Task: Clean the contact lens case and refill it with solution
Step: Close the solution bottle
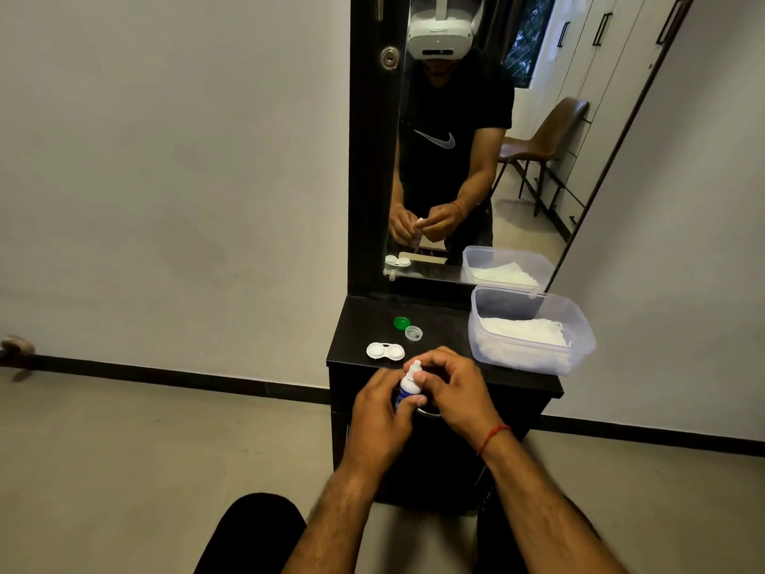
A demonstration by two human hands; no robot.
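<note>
At the front edge of the dark bench (447, 321), just off its surface, both hands are engaged on the solution bottle (407, 392). The left hand (378, 412) is wrapped round the bottle's body, fingers curled and closed on it. The right hand (451, 391) has thumb and forefinger pinched at the neck, just below the white tip, with the remaining fingers loosely curled. Whether a cap is on the tip cannot be determined.

The lens case (385, 351) lies on the bench just beyond the hands, both wells uncovered and facing up. Its two lids, the green cap (400, 323) and the clear cap (413, 333), sit touching each other a little further back. A translucent tub (579, 350) holding white tissues stands at the right end of the bench.

Assessment: the step in hand appears to be opening or readying the bottle (whether for rinsing or refilling cannot be settled; the wells' contents are not legible). The next move calls for carrying the tip over one well, tilting it down and squeezing gently, without touching the case.
</note>
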